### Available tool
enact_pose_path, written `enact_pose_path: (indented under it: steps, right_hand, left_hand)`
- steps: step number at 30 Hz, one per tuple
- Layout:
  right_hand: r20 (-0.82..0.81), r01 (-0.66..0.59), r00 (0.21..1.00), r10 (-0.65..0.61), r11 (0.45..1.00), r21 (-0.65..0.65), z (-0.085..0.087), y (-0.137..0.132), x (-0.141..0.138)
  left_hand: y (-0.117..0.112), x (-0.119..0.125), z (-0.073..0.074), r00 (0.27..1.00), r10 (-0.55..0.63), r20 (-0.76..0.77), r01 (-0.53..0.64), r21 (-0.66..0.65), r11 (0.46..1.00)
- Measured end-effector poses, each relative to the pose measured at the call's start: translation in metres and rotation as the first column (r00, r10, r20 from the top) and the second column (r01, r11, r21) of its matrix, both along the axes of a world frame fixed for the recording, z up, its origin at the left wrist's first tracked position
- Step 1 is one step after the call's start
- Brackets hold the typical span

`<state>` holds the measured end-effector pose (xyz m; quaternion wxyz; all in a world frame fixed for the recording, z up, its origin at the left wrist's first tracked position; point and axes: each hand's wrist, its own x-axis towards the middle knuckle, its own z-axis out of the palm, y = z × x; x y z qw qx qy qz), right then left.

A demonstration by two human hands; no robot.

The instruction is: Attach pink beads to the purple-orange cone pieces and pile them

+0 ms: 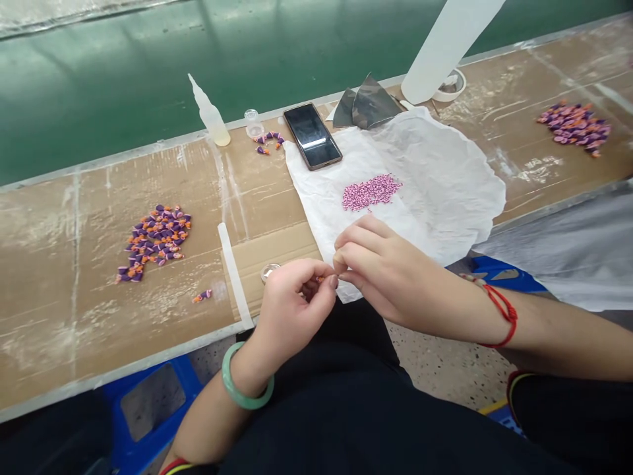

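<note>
My left hand [297,307], with a green bangle at the wrist, is closed in a pinch. A small orange piece [320,279] peeks out between its thumb and fingers, mostly hidden. Against those fingertips, my right hand [378,264] pinches with thumb and forefinger; whatever it grips is too small to make out. Beyond the right hand, a patch of tiny pink specks [370,192] lies on a white sheet [435,171]. A small clear round container [270,270] stands partly behind the left hand.
Purple-and-orange pieces [155,241] are heaped at left, one single piece [202,296] nearer me. Along the back stand a squeeze bottle [210,115], a phone [313,136], dark curved scraps [368,104] and a tape roll [451,86]. Another heap [575,126] lies far right.
</note>
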<state>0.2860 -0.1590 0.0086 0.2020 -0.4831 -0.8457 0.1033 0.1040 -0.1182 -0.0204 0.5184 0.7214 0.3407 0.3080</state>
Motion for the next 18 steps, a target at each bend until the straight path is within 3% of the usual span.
enact_pose_path:
  steps: [6, 11, 18]
  right_hand:
    - [-0.286, 0.084, 0.949, -0.131, 0.982, -0.172, 0.007, -0.002, -0.003]
    - [-0.365, 0.094, 0.908, -0.205, 0.95, -0.298, 0.005, -0.004, -0.006]
    - [-0.411, 0.065, 0.886, -0.216, 0.934, -0.351, 0.002, -0.004, -0.011]
  left_hand:
    - [0.0, -0.003, 0.003, 0.995, 0.016, 0.098, -0.006, -0.108, 0.994]
    - [-0.001, -0.006, 0.002, 0.992, 0.013, 0.122, 0.003, -0.132, 0.991]
    - [-0.001, -0.009, 0.0, 0.992, -0.012, 0.129, 0.028, -0.125, 0.992]
